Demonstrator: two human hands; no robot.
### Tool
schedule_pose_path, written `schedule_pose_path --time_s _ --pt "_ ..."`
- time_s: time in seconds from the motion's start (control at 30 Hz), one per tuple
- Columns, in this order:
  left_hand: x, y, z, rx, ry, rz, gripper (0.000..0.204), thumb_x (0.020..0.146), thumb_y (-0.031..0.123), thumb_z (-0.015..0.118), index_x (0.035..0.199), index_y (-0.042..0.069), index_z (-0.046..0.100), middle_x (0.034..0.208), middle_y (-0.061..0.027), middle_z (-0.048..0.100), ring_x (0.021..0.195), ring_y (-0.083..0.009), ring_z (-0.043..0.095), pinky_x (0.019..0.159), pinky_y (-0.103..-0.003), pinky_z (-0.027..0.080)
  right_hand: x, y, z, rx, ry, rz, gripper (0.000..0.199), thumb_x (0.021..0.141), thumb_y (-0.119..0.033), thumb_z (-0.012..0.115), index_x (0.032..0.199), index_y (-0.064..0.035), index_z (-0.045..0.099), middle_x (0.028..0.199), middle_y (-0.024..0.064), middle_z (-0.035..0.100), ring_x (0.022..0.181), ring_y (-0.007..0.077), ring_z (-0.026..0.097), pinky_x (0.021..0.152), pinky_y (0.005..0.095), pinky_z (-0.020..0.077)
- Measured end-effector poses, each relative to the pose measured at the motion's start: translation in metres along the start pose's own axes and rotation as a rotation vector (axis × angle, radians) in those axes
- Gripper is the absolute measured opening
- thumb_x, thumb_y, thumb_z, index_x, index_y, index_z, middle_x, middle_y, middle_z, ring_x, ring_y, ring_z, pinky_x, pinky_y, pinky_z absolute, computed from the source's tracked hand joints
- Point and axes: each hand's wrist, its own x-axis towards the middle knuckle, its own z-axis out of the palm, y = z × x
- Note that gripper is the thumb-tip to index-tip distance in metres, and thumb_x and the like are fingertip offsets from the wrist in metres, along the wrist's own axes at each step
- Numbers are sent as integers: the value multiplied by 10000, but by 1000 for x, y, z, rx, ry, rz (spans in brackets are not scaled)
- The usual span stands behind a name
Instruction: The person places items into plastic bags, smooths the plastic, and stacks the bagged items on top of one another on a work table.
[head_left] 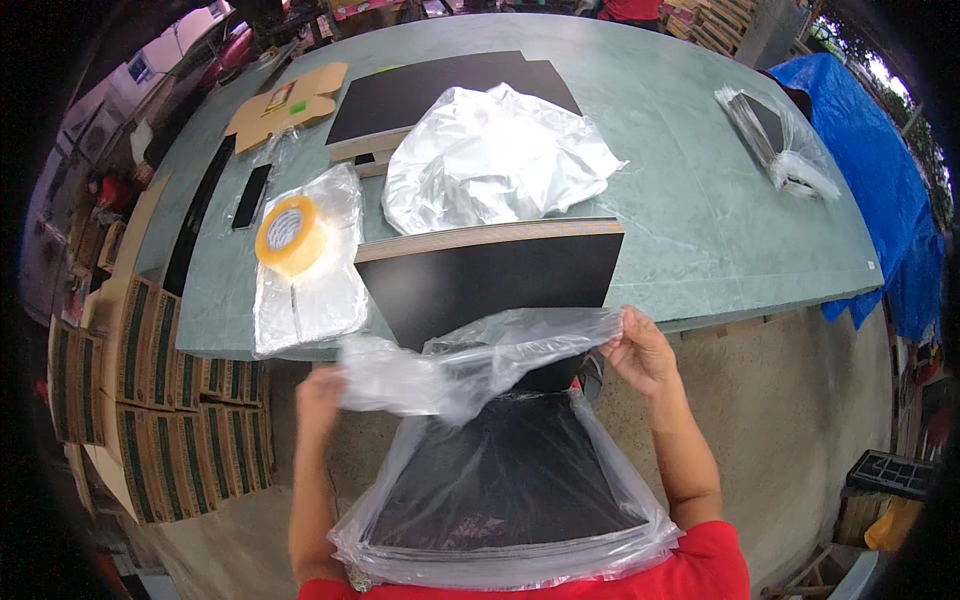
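Pinching crinkled, translucent plastic film [480,362] with right hand [642,352]; placing left hand [318,402] at left end, grip too blurred to tell. Spreading it across smooth, layered black stack [490,278].

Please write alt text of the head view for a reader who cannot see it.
A person's right hand holds one end of clear plastic; the left hand, blurred, is at the other. Beyond are black boards and a green table with a tape roll at left; nearest is a plastic-covered black stack.
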Motion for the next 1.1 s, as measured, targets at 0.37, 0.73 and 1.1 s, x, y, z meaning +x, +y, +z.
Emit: schedule_pose_path --time_s 0.37,0.73,1.1 --pt "-14 161 47 -274 -354 483 102 662 57 551 756 17 544 742 -97 583 693 -189 560 629 -294 421 19 47 67 -449 18 248 107 746 -71 612 811 -5 560 763 58 592 692 126 572 644 252 464" --pt "9 168 41 -212 -497 642 83 652 -33 547 701 30 525 804 -99 576 771 -159 536 662 -267 399 -2 14 62 -360 11 152 104 742 -95 627 759 -11 569 716 50 594 630 110 559 575 231 445" --pt "-16 201 62 -653 -696 253 165 774 177 595 734 18 578 621 13 540 586 -37 460 538 -195 376 15 47 90 -237 -105 171 168 791 -206 586 724 -64 527 688 -14 543 622 59 500 562 207 402"
